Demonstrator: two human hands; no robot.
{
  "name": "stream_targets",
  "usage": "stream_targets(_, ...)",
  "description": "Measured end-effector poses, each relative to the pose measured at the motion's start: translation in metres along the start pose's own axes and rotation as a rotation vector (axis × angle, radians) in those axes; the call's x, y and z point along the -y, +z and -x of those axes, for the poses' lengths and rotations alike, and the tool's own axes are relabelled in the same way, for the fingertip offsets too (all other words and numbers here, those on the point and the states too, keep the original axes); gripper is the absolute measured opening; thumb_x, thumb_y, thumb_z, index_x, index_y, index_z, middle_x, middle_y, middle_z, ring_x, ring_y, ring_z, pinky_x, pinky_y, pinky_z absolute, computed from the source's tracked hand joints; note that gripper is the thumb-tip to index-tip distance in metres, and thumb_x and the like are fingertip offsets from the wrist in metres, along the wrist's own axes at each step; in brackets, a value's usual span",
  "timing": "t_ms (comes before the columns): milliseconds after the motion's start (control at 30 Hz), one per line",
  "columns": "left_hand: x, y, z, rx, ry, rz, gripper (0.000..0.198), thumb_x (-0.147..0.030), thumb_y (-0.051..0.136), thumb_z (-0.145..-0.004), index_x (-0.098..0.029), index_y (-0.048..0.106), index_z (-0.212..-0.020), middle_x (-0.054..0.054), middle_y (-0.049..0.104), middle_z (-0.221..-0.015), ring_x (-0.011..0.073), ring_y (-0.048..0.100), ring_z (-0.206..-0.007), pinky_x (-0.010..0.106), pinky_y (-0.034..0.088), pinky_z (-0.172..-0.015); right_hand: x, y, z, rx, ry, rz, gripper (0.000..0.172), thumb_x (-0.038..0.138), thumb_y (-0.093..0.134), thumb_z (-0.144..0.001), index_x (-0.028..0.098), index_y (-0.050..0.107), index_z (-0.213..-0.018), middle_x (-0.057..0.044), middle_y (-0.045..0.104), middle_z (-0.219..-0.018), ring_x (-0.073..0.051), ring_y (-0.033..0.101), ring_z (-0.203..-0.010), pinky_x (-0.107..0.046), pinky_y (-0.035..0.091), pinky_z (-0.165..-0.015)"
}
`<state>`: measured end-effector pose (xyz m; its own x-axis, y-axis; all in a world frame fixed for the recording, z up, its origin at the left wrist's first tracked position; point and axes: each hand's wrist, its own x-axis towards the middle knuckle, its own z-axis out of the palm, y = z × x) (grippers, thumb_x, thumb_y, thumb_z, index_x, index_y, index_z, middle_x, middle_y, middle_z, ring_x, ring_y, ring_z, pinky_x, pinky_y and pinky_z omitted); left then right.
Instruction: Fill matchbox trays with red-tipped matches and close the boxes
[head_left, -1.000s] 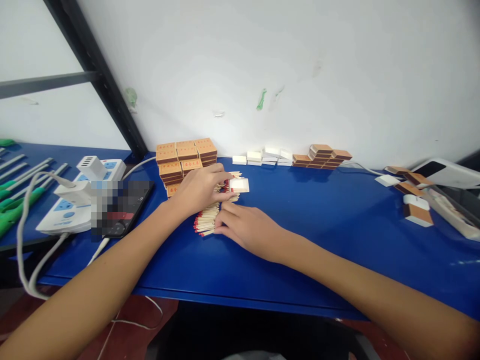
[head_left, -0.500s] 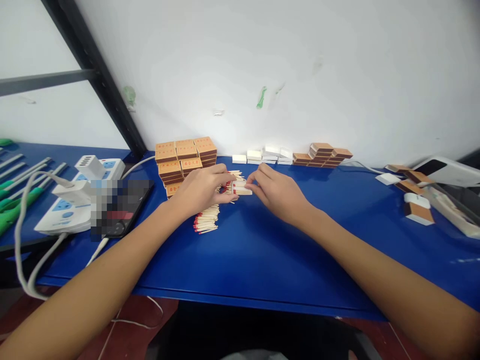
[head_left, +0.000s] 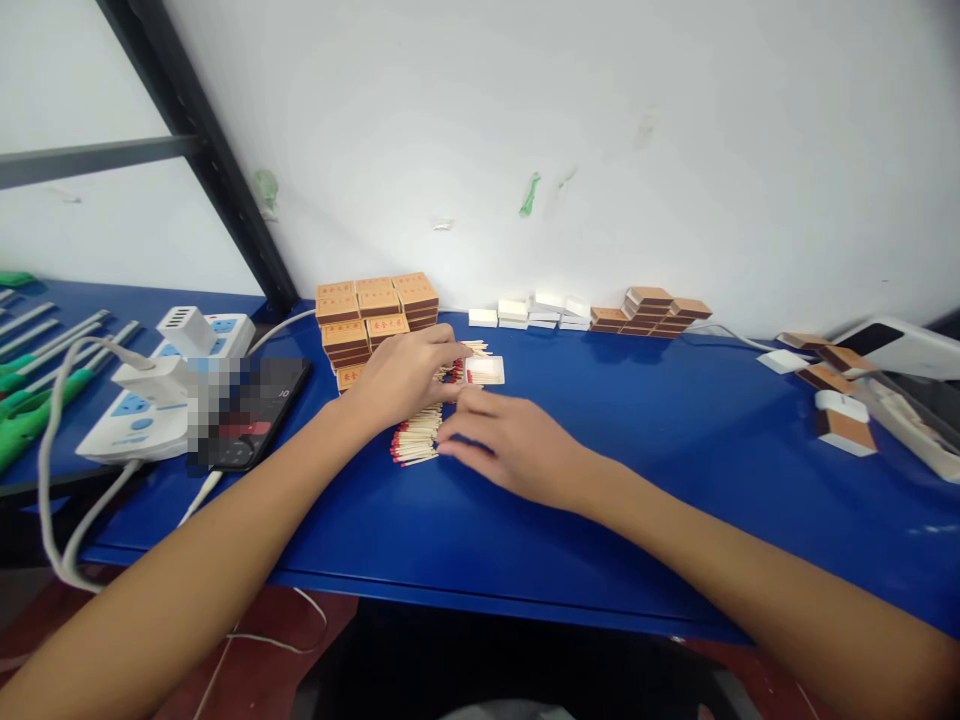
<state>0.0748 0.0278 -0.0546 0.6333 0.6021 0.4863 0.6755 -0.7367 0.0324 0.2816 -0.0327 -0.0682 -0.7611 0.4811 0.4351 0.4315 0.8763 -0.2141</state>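
My left hand point(head_left: 409, 372) is closed around the left end of a small white matchbox tray point(head_left: 493, 371), thumb on the near side and fingers on the far side. Red-tipped matches lie in the tray, partly covered by those fingers. Closer to me, my right hand point(head_left: 517, 450) has its fingertips pinched at the tail ends of a pile of loose matches point(head_left: 415, 440). How many matches are between those fingertips is too small to tell. More matches point(head_left: 478, 347) lie just behind the tray.
Orange-brown matchboxes point(head_left: 379, 300) are stacked behind my left hand. Along the wall stand white trays point(head_left: 546, 300) and brown sleeves point(head_left: 649, 310). A power strip point(head_left: 142, 400) and phone point(head_left: 262, 410) lie left. More sleeves point(head_left: 847, 430) lie at the right on the blue table point(head_left: 600, 570).
My right hand has let go of the tray's right end and moved toward me and left, down to the loose match pile. My left hand stays on the tray.
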Motion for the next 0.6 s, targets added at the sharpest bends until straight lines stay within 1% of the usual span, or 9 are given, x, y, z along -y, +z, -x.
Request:
stream_targets(100, 0.001, 0.002, 0.000, -0.020, 0.002, 0.025, 0.032, -0.045, 0.075, -0.093, -0.018, 0.076, -0.110, 0.005, 0.069, -0.094, 0.0172, 0.064, -0.077, 0.028, 0.040, -0.060, 0.008, 0.012, -0.001, 0.081, -0.031, 0.019, 0.024, 0.030, 0.051, -0.108, 0.018, 0.072, -0.107, -0.005, 0.063, -0.098, -0.016, 0.059, -0.084, -0.028, 0.046, -0.072)
stream_targets(167, 0.001, 0.003, 0.000, -0.026, 0.006, 0.031, 0.034, -0.046, 0.076, -0.091, -0.018, 0.076, -0.110, 0.005, 0.069, -0.095, 0.0170, 0.064, -0.077, 0.028, 0.040, -0.061, 0.009, 0.016, -0.002, 0.104, -0.032, 0.030, 0.024, 0.030, 0.051, -0.108, 0.018, 0.072, -0.107, -0.005, 0.063, -0.097, -0.016, 0.058, -0.082, -0.028, 0.045, -0.069)
stream_targets(233, 0.001, 0.003, 0.000, -0.029, 0.007, 0.035, 0.035, -0.046, 0.077, -0.090, -0.019, 0.076, -0.111, 0.005, 0.069, -0.094, 0.0170, 0.065, -0.077, 0.028, 0.040, -0.061, 0.009, 0.018, -0.003, 0.117, -0.020, 0.034, 0.025, 0.030, 0.051, -0.108, 0.018, 0.072, -0.107, -0.005, 0.064, -0.098, -0.016, 0.059, -0.083, -0.028, 0.045, -0.070)
stream_targets(400, 0.002, 0.003, 0.001, -0.026, 0.003, 0.050, 0.036, -0.046, 0.078, -0.090, -0.020, 0.076, -0.115, 0.004, 0.068, -0.094, 0.0170, 0.065, -0.077, 0.028, 0.040, -0.061, 0.011, 0.014, -0.006, 0.164, 0.031, 0.023, 0.021, 0.030, 0.053, -0.107, 0.017, 0.070, -0.102, -0.006, 0.065, -0.101, -0.016, 0.061, -0.086, -0.029, 0.045, -0.071)
stream_targets(500, 0.002, 0.004, 0.001, -0.027, 0.002, 0.047, 0.036, -0.046, 0.078, -0.090, -0.020, 0.076, -0.114, 0.004, 0.068, -0.094, 0.0169, 0.065, -0.077, 0.029, 0.040, -0.061, 0.014, 0.010, -0.008, 0.231, 0.060, 0.041, 0.018, 0.029, 0.056, -0.106, 0.016, 0.068, -0.101, -0.006, 0.065, -0.103, -0.017, 0.062, -0.087, -0.029, 0.046, -0.072)
stream_targets(600, 0.003, 0.004, 0.001, -0.033, 0.012, 0.037, 0.035, -0.046, 0.076, -0.091, -0.020, 0.076, -0.115, 0.004, 0.068, -0.094, 0.0169, 0.065, -0.077, 0.029, 0.041, -0.061, 0.015, 0.006, -0.007, 0.295, 0.075, 0.104, 0.021, 0.032, 0.053, -0.107, 0.016, 0.066, -0.102, -0.007, 0.065, -0.104, -0.017, 0.063, -0.086, -0.031, 0.047, -0.072)
